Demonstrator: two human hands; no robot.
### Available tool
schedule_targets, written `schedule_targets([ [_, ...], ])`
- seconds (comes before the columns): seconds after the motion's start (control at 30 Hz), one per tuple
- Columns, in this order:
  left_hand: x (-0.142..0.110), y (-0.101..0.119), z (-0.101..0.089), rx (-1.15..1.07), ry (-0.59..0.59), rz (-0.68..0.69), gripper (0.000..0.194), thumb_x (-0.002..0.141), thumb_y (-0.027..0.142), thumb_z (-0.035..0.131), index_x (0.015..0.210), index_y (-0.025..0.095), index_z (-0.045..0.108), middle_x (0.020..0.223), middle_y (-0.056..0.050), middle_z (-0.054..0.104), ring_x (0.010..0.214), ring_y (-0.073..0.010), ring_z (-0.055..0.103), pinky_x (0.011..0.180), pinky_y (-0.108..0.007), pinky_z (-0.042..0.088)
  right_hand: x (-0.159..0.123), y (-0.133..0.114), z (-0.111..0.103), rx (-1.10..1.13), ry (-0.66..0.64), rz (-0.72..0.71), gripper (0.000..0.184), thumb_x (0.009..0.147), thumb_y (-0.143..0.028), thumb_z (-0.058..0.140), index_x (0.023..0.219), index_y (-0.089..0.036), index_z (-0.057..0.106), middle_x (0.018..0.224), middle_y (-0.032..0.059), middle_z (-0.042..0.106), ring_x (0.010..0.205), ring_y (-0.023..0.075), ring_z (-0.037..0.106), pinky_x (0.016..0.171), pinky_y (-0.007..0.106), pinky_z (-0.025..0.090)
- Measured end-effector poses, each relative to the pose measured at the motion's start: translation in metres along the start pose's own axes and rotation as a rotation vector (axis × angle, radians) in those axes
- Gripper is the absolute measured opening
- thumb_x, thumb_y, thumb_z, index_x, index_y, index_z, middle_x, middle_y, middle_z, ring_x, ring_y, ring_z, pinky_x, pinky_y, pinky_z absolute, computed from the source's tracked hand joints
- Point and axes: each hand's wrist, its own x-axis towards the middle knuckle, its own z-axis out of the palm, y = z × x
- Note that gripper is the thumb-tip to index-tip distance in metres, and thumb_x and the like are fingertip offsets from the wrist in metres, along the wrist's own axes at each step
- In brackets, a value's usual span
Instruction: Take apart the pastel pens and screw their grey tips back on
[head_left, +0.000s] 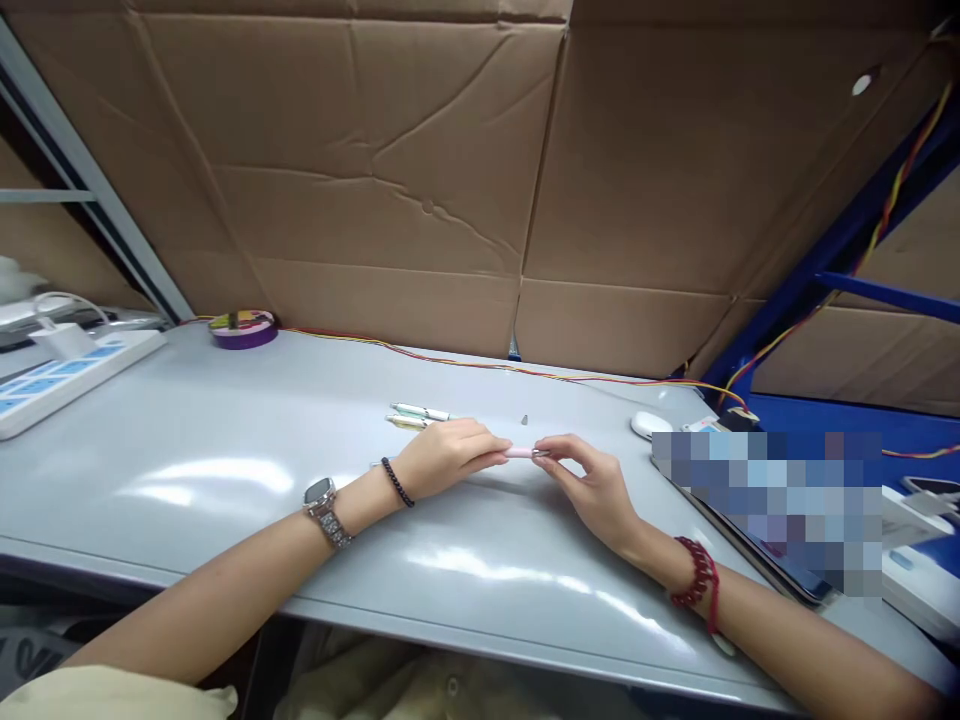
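A slim pink pen (519, 453) lies level between my two hands, just above the grey table. My left hand (450, 455) is closed round its barrel and covers most of it. With thumb and fingertips, my right hand (589, 485) pinches the silver end of the same pen. Behind my left hand lie a pale green pen (420, 411) and a yellowish pen (407, 422), both partly covered by that hand. A small grey cone-shaped piece (524, 420) sits on the table beyond the pink pen.
A purple roll of tape (244, 330) stands at the back left, near a white power strip (82, 375). Thin red and yellow wires (450, 361) run along the cardboard wall (360, 200). On the right are a white mouse (643, 425) and a tablet-like device (806, 580), partly blurred out.
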Motion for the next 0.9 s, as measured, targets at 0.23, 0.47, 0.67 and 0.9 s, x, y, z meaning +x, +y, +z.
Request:
schedule_targets([
  [0.23, 0.0002, 0.0004, -0.0034, 0.115, 0.028, 0.107, 0.021, 0.093, 0.026, 0.044, 0.092, 0.016, 0.063, 0.072, -0.002, 0.065, 0.064, -0.0124, 0.058, 0.060, -0.023, 0.044, 0.0018, 0.0030, -0.0014, -0.144, -0.115, -0.023, 0.030, 0.091, -0.038, 0.043, 0.073, -0.019, 0.056, 0.068, 0.0011, 0.062, 0.062, 0.0140, 0.056, 0.061, 0.025, 0.043],
  [0.47, 0.0001, -0.0003, -0.0002, 0.162, 0.002, 0.163, 0.019, 0.092, 0.025, 0.045, 0.090, 0.016, 0.062, 0.072, -0.001, 0.064, 0.065, -0.0129, 0.058, 0.058, -0.023, 0.044, 0.0015, 0.0050, -0.0004, -0.139, -0.294, 0.066, 0.044, 0.096, -0.038, 0.028, 0.062, -0.019, 0.050, 0.054, -0.0011, 0.054, 0.052, 0.0127, 0.049, 0.057, 0.026, 0.039],
  [0.67, 0.0008, 0.0005, -0.0008, 0.182, 0.020, 0.100, 0.022, 0.094, 0.026, 0.043, 0.091, 0.016, 0.062, 0.072, -0.002, 0.065, 0.065, -0.0128, 0.057, 0.059, -0.023, 0.045, -0.0004, 0.0029, 0.0012, -0.029, -0.172, 0.053, 0.031, 0.087, -0.037, 0.051, 0.114, -0.022, 0.046, 0.100, 0.0060, 0.063, 0.087, 0.0181, 0.060, 0.076, 0.031, 0.048],
  [0.9, 0.0000, 0.0002, -0.0016, 0.181, 0.001, 0.147, 0.019, 0.092, 0.026, 0.045, 0.093, 0.017, 0.062, 0.076, -0.001, 0.066, 0.066, -0.0135, 0.057, 0.059, -0.024, 0.044, 0.0017, 0.0023, -0.0037, -0.103, -0.252, 0.006, 0.043, 0.094, -0.039, 0.033, 0.064, -0.019, 0.057, 0.061, 0.0007, 0.061, 0.060, 0.0145, 0.057, 0.067, 0.028, 0.044],
])
